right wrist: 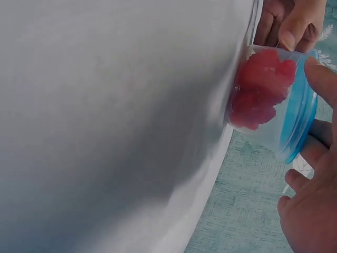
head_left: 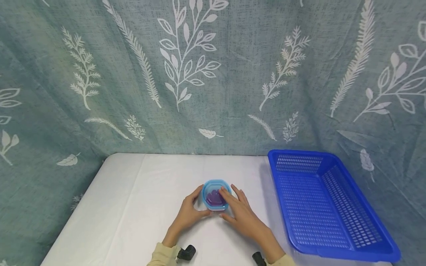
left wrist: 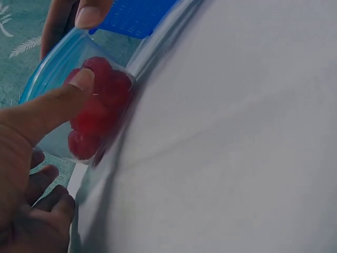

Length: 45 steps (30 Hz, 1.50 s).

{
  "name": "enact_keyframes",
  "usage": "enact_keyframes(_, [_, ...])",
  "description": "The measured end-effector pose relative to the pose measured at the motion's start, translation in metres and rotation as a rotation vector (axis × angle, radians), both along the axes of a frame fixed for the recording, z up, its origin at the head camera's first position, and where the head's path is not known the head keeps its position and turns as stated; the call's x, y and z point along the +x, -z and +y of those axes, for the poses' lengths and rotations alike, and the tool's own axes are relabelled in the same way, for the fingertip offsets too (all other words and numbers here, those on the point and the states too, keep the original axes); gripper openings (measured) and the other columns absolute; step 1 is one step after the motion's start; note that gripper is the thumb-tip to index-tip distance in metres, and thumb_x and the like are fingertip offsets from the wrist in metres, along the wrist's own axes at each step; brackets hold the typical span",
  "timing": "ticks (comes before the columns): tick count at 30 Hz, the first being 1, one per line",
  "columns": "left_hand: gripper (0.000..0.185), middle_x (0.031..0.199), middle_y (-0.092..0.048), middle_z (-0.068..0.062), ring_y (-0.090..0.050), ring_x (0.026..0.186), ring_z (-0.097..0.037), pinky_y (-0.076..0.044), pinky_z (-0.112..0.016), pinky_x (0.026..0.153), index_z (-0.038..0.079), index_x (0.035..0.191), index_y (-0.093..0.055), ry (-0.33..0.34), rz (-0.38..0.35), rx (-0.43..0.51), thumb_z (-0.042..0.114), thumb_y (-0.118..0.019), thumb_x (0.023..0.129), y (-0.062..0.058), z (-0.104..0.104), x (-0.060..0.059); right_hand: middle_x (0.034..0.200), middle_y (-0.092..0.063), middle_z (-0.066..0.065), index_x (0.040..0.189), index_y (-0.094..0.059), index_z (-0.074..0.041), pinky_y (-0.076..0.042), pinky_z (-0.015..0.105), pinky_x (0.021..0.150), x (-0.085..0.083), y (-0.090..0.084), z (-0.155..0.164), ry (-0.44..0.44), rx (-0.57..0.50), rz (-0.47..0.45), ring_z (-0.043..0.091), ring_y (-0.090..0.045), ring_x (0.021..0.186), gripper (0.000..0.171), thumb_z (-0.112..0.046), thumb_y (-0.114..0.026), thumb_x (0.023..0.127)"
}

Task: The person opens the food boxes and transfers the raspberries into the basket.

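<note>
A small clear tub point(left wrist: 60, 145) with a light-blue lid point(head_left: 216, 183) stands upright on the white table. Through its wall show several round red fruits point(left wrist: 100, 113), which look purple through the lid in the head view. My left hand point(head_left: 189, 212) grips the tub from the left, thumb point(left wrist: 63, 105) against the near wall and fingers round the far side. My right hand point(head_left: 244, 216) comes from the right, its fairly straight fingers resting on the lid. Its thumb is at the lid's near rim.
A blue plastic basket point(head_left: 287, 221) with slotted walls stands at the table's right side. The white cloth point(head_left: 133, 207) covers the table. Behind it hangs a grey-green curtain point(head_left: 233, 92) with white leaf prints.
</note>
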<state>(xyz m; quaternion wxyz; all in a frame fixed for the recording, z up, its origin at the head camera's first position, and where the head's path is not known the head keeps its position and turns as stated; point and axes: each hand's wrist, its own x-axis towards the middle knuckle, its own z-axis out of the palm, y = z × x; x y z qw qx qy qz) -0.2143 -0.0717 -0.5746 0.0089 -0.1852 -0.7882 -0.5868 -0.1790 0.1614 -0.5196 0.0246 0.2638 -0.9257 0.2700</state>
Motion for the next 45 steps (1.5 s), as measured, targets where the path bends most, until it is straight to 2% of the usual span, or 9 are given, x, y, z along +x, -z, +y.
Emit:
enact_keyframes(4, [0.1, 0.158, -0.042, -0.018, -0.035, 0.149, -0.038, -0.026, -0.043, 0.123, 0.001, 0.156, -0.035, 0.001, -0.029, 0.12, 0.009, -0.091, 0.073, 0.006, 0.007, 0.001, 0.164, -0.035, 0.008, 0.157, -0.039, -0.007, -0.009, 0.067, 0.124, -0.005, 0.004, -0.001, -0.019, -0.027, 0.01, 0.035, -0.008, 0.157, 0.072, -0.025, -0.072, 0.095])
enact_keyframes(11, [0.098, 0.158, -0.045, -0.01, -0.038, 0.148, -0.03, -0.03, -0.033, 0.122, 0.007, 0.156, -0.037, 0.034, -0.025, 0.226, 0.008, -0.09, 0.074, 0.013, 0.016, -0.001, 0.162, -0.039, 0.008, 0.152, -0.047, -0.008, -0.007, 0.07, 0.122, -0.008, 0.002, 0.001, -0.024, -0.03, 0.024, 0.037, -0.014, 0.156, 0.064, -0.018, -0.072, 0.095])
enact_keyframes(15, [0.095, 0.158, -0.044, -0.01, -0.039, 0.148, -0.031, -0.032, -0.034, 0.121, 0.007, 0.156, -0.038, 0.034, -0.041, 0.22, 0.01, -0.089, 0.075, 0.013, 0.016, -0.001, 0.162, -0.038, 0.006, 0.152, -0.047, -0.01, -0.005, 0.071, 0.123, -0.01, -0.001, 0.003, -0.029, -0.015, -0.011, 0.036, -0.013, 0.157, 0.062, -0.019, -0.071, 0.096])
enact_keyframes(22, [0.094, 0.159, -0.042, -0.011, -0.037, 0.149, -0.03, -0.031, -0.033, 0.121, 0.006, 0.156, -0.037, 0.043, -0.061, 0.196, 0.011, -0.088, 0.077, 0.014, 0.014, 0.001, 0.159, -0.043, 0.003, 0.149, -0.053, -0.014, -0.011, 0.065, 0.125, -0.014, -0.003, 0.009, -0.045, -0.002, -0.046, 0.036, -0.017, 0.156, 0.06, -0.022, -0.074, 0.094])
enact_keyframes(27, [0.095, 0.16, -0.042, -0.01, -0.037, 0.149, -0.027, -0.03, -0.031, 0.122, 0.006, 0.156, -0.036, 0.059, -0.068, 0.202, 0.01, -0.088, 0.077, 0.016, 0.013, 0.0, 0.157, -0.047, 0.003, 0.147, -0.055, -0.012, -0.013, 0.066, 0.125, -0.017, -0.005, 0.014, -0.068, -0.016, -0.057, 0.04, -0.02, 0.154, 0.059, -0.02, -0.075, 0.092])
enact_keyframes(34, [0.095, 0.16, -0.041, -0.009, -0.036, 0.15, -0.028, -0.029, -0.033, 0.123, 0.009, 0.157, -0.035, 0.074, -0.054, 0.222, 0.008, -0.087, 0.078, 0.018, 0.014, -0.002, 0.156, -0.047, 0.007, 0.144, -0.057, -0.007, -0.03, 0.067, 0.118, -0.017, -0.012, 0.014, -0.086, -0.052, -0.087, 0.042, -0.022, 0.153, 0.058, -0.014, -0.076, 0.091])
enact_keyframes(41, [0.096, 0.161, -0.04, -0.007, -0.035, 0.15, -0.026, -0.029, -0.031, 0.123, 0.01, 0.158, -0.035, 0.072, -0.068, 0.211, 0.009, -0.087, 0.077, 0.015, 0.014, -0.001, 0.157, -0.047, 0.009, 0.145, -0.056, -0.005, -0.021, 0.064, 0.123, -0.019, -0.015, 0.013, -0.099, -0.024, -0.085, 0.038, -0.021, 0.154, 0.058, -0.012, -0.075, 0.091])
enact_keyframes(45, [0.096, 0.161, -0.04, -0.007, -0.036, 0.15, -0.025, -0.03, -0.03, 0.123, 0.009, 0.158, -0.035, 0.067, -0.073, 0.204, 0.009, -0.088, 0.077, 0.015, 0.014, 0.0, 0.157, -0.046, 0.008, 0.145, -0.056, -0.006, -0.019, 0.062, 0.125, -0.019, -0.014, 0.014, -0.103, -0.016, -0.077, 0.036, -0.021, 0.155, 0.057, -0.013, -0.075, 0.091])
